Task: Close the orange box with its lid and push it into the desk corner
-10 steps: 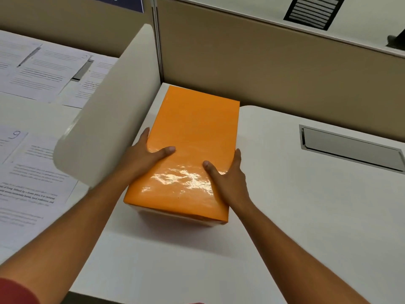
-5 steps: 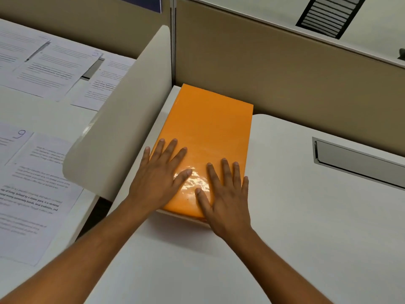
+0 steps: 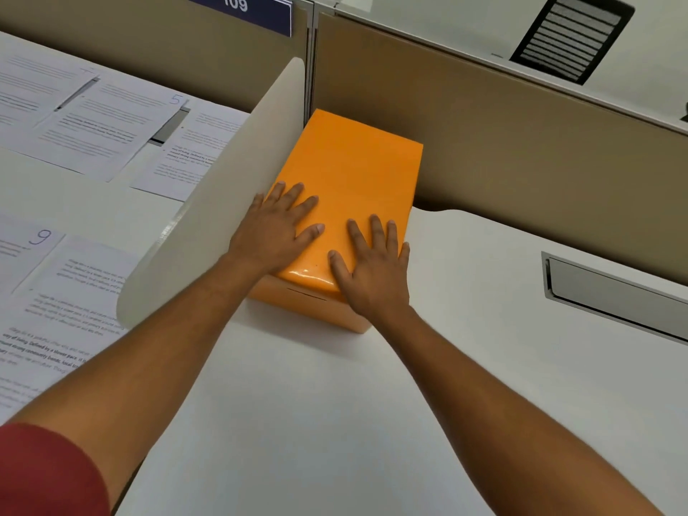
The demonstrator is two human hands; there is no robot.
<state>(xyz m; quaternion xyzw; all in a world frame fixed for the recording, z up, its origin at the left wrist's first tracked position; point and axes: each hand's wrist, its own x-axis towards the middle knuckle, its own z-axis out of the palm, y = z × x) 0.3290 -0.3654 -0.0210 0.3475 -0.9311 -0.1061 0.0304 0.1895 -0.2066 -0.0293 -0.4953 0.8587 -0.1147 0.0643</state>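
The glossy orange box lies on the white desk with its lid on. Its far end touches the tan partition at the desk's back left corner, and its left side runs along the white curved divider. My left hand rests flat on the near left of the lid, fingers spread. Flat on the near right of the lid lies my right hand, its palm hanging over the box's near edge. Neither hand grips anything.
A tan partition wall closes the desk's far side. A metal cable hatch is set into the desk at the right. Several printed sheets cover the neighbouring desk beyond the divider. A sign "109" hangs on the partition.
My hands went from gripping the box's near sides to lying flat on its lid. The box slid away from me into the corner against the partition.
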